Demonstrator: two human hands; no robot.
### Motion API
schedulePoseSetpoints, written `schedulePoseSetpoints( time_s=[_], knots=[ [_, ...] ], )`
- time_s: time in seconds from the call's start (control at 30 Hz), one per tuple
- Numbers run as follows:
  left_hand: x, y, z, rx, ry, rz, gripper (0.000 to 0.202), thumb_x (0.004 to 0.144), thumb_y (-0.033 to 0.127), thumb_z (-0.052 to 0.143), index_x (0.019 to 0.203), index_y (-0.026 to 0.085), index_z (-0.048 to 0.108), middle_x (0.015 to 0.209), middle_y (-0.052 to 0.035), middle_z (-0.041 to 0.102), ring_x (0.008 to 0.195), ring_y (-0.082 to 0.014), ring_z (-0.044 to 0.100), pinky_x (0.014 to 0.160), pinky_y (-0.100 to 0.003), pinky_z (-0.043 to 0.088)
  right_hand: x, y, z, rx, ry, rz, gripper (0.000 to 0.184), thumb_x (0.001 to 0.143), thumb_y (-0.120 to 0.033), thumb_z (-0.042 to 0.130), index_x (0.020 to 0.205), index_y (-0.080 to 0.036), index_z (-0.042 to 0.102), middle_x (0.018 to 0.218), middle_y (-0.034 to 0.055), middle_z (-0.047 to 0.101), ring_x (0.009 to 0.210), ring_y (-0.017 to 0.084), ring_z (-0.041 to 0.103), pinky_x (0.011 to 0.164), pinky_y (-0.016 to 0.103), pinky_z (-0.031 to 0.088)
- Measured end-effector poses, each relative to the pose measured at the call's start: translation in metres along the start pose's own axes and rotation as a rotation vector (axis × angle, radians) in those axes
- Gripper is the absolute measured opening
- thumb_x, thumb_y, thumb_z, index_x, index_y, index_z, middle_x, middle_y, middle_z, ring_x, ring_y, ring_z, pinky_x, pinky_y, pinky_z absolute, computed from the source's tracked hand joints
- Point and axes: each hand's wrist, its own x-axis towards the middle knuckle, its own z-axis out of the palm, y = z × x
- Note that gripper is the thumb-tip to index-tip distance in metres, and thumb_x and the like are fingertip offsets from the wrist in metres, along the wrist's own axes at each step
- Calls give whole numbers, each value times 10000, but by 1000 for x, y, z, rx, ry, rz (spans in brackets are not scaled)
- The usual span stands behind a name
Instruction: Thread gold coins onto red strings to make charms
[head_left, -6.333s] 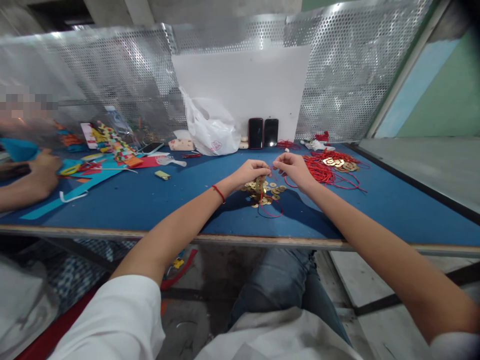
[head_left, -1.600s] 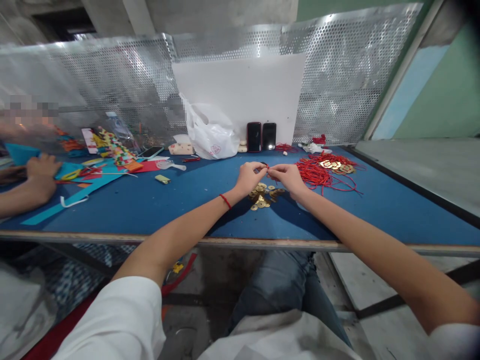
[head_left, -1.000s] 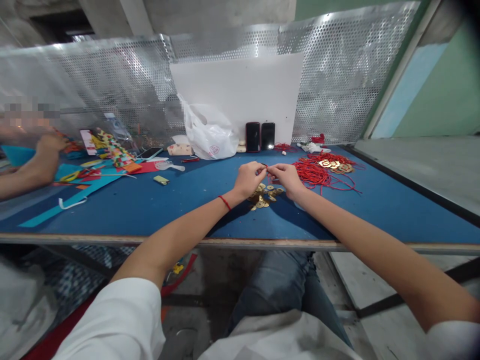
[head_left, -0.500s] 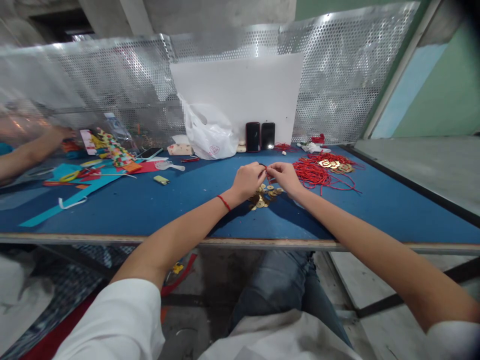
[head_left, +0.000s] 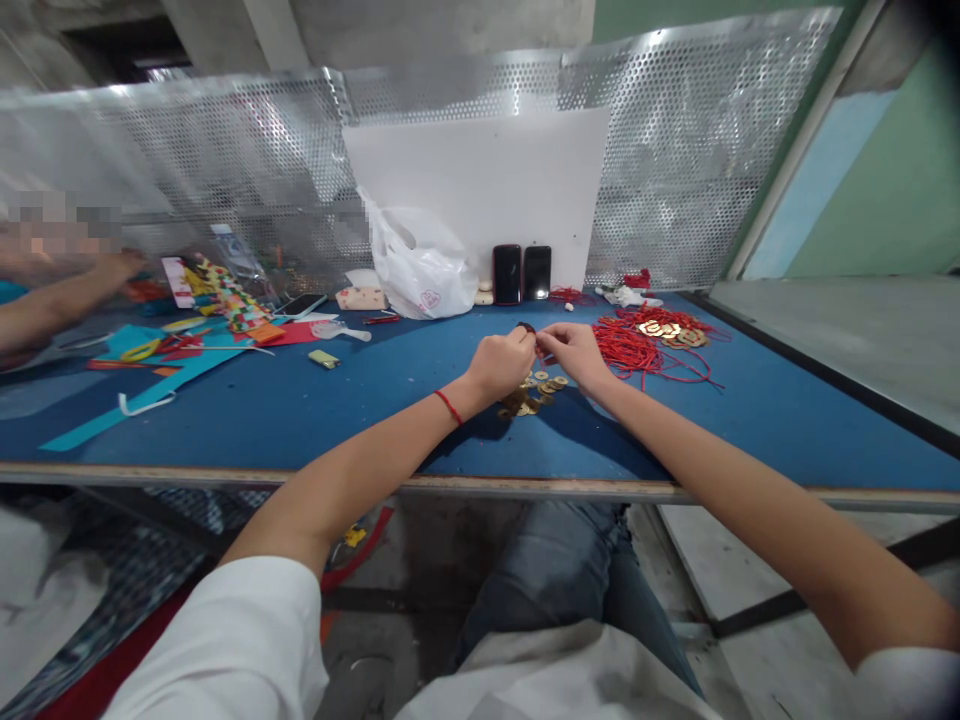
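Both pinching red string [head_left: 535, 349], left hand [head_left: 501, 365], right hand [head_left: 576, 353], coins [head_left: 541, 384] beneath, red cords [head_left: 634, 348] beside

The flat tabletop [head_left: 300, 400] is plain blue. Below the left hand [head_left: 501, 365] and right hand [head_left: 574, 352] lie shiny gold round coins [head_left: 541, 388]; between the hands shows a thin red cord [head_left: 537, 347]. Right of the right hand is a tangle of red cords [head_left: 637, 350]. Beyond the hands stand two glossy black phones [head_left: 508, 273], a white plastic bag [head_left: 420, 265] and a silver metal sheet [head_left: 225, 150] dotted with small holes.
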Motion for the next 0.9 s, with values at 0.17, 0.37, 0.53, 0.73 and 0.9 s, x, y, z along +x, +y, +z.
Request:
schedulePoseSetpoints(
  time_s=[0.17,0.37,0.53,0.73,0.9],
  knots=[
    [1,0,5,-272,167,-89,251,848,278,531,966,141,705,887,-103,694,769,-203,635,696,-305,453,2,0,-1,76,37,24,138,677,-287,624,631,-161,589,563,-8,582,518,99,534,527,229,472],
    [12,-5,10,-1070,188,-458,157,784,232,603,810,136,725,818,-66,720,751,-170,650,677,-269,500,5,0,-4,80,18,23,159,674,-323,638,658,-170,598,560,-20,567,517,94,502,527,229,454],
    [13,-7,10,-1650,-23,-700,118,755,226,685,810,121,688,765,-61,699,690,-167,663,617,-285,543,5,-1,-4,46,-29,7,187,672,-345,644,653,-166,592,577,-19,567,521,93,503,532,233,449],
    [12,-11,17,-1751,-12,-737,73,740,134,715,782,95,669,722,-60,684,651,-135,660,657,-258,552,3,-2,-4,4,-63,-11,209,678,-369,645,651,-172,579,578,-16,558,522,96,501,526,234,448],
    [12,-14,15,-1683,-13,-721,97,738,150,722,786,105,652,735,-42,669,660,-126,651,668,-270,550,3,-4,-6,-43,-91,-53,237,694,-399,640,660,-177,563,560,-14,547,521,101,502,526,239,446]
  ],
)
